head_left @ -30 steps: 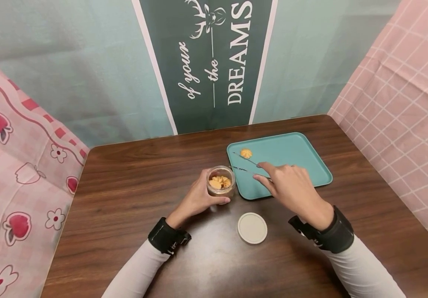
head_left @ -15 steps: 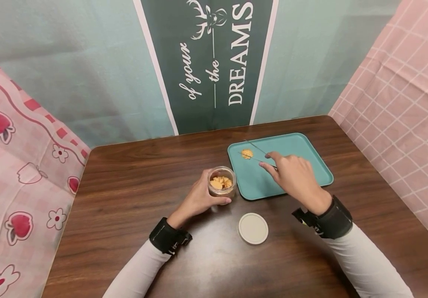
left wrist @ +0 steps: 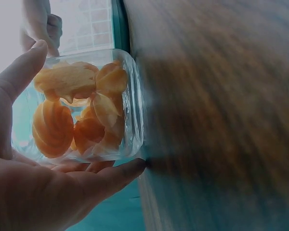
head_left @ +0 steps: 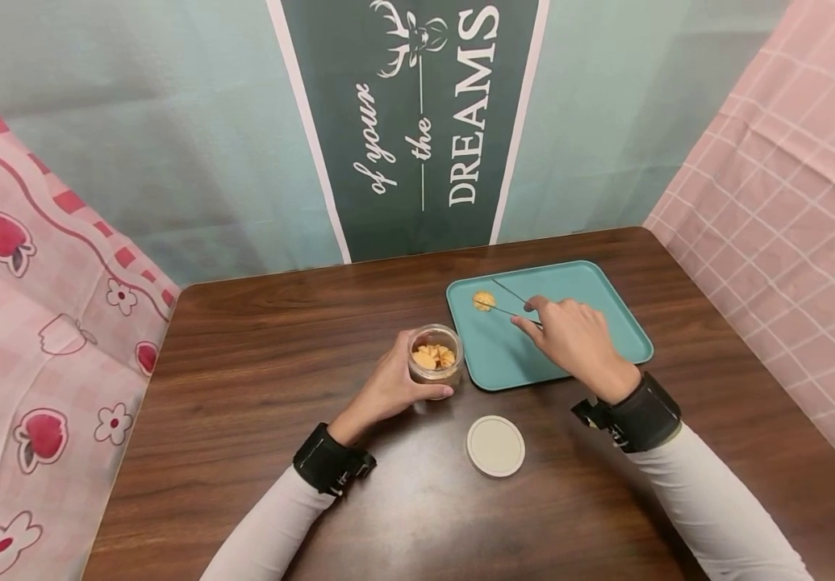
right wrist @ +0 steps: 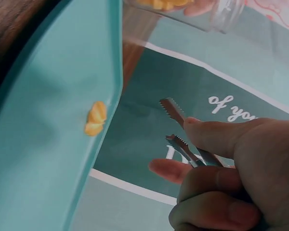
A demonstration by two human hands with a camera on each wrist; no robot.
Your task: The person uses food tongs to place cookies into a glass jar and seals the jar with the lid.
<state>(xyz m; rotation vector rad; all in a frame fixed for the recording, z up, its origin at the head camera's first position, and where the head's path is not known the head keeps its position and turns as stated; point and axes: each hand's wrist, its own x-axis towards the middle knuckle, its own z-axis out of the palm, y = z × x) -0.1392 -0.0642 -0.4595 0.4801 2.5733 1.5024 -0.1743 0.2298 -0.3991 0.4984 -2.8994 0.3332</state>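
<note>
My left hand (head_left: 395,381) grips a clear glass jar (head_left: 437,376), thumb on the near side. Swirled, piped cookies (left wrist: 53,129) fill much of the jar, which stands open-topped by the tray's left edge. Over the tray, my right hand (head_left: 575,335) holds metal tongs (right wrist: 174,111) between thumb and fingers. Their toothed tips are spread apart with nothing between them. One golden cookie (head_left: 484,301) lies at the left end of the teal tray (head_left: 558,282); a tong arm overlaps it in the head view, while the right wrist view shows the tips apart from it.
A round, pale lid (head_left: 495,445) lies on the brown wooden table (head_left: 279,339), in front of the jar and tray. Fabric hangs behind the table, with pink patterned cloth (head_left: 39,436) at left and pink checked cloth (head_left: 787,202) at right.
My right hand has shifted the tongs rightward and slightly away, their tips moving from left of the cookie to over and beside it. My left hand keeps holding the jar in place.
</note>
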